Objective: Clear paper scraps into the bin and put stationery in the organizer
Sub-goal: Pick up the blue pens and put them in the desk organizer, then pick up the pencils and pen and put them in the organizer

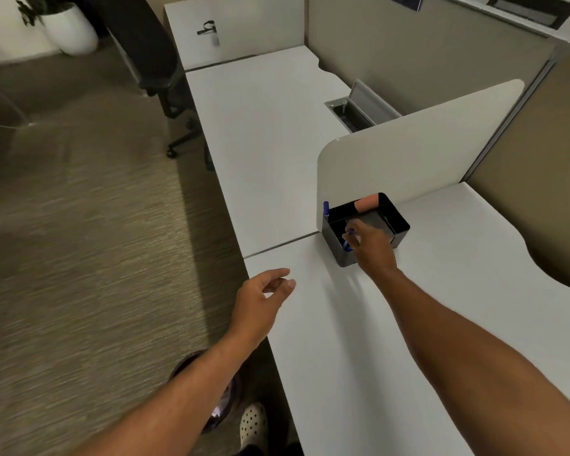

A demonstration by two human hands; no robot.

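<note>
A black organizer (399, 222) stands on the white desk (425, 324) against a low divider panel. A blue pen (326, 209) stands upright at its back left corner, and an orange pad (366, 203) sits in a rear compartment. My right hand (372, 248) reaches over the front compartment and pinches a blue pen (348, 240), its lower end inside the organizer. My left hand (260, 301) hovers over the desk's left edge with fingers loosely curled, holding nothing. A dark bin (226, 394) with paper scraps stands on the floor under my left forearm.
A divider panel (408, 153) rises behind the organizer. A neighbouring desk (264, 136) lies beyond, with an open cable tray (356, 108). A black office chair (165, 67) and a white planter (71, 28) stand on the carpet at the far left. A spotted shoe (252, 426) is by the bin.
</note>
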